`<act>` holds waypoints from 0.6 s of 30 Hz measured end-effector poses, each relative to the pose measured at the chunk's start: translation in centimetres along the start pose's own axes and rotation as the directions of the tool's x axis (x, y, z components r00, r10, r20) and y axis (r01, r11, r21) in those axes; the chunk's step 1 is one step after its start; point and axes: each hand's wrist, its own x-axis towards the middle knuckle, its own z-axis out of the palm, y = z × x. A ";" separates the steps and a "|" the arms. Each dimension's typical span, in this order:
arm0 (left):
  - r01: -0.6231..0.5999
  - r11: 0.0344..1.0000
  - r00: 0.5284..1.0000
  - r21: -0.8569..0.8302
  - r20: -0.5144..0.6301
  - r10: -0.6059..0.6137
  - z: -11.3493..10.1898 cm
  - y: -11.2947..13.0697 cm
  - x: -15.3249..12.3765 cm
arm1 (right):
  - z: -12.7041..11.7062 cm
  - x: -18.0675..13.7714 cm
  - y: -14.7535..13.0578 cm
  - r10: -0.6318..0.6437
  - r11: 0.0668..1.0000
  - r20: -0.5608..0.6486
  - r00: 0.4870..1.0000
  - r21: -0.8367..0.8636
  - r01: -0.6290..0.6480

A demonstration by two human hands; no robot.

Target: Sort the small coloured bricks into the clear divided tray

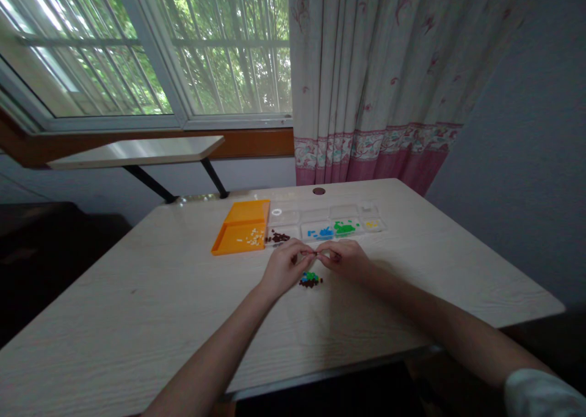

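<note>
My left hand [286,263] and my right hand [344,259] meet fingertip to fingertip above the wooden table [137,319], both pinched on something tiny I cannot make out. Just below them lies a small pile of mixed beads [310,279], dark, blue and green. Beyond my hands sits a clear compartment box [329,221] holding brown beads [277,237], blue beads [320,232], green beads [345,227] and yellow beads [371,224]. An orange tray [242,226] with a few white beads lies to its left.
A window and a narrow shelf [137,152] stand behind the table at the left. A patterned curtain [379,81] hangs at the back right. A round cable hole [319,191] marks the table's far edge.
</note>
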 end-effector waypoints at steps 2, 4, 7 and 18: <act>-0.006 1.000 1.000 0.008 0.002 0.006 0.0 0.1 0.0 | 0.0 0.0 0.0 0.007 1.000 0.008 1.000 -0.005 -0.007; -0.007 1.000 1.000 0.012 -0.003 0.007 0.0 0.1 0.0 | 0.1 0.0 0.0 0.016 1.000 0.018 1.000 -0.005 -0.016; 0.000 1.000 1.000 0.019 -0.007 0.000 -0.2 0.2 0.1 | 0.0 0.0 0.1 0.036 0.999 0.027 0.999 0.006 -0.036; 0.037 0.998 0.964 0.054 -0.263 -0.022 -2.4 0.8 0.3 | -1.0 -0.2 -0.8 -0.091 0.996 0.448 0.890 0.059 0.072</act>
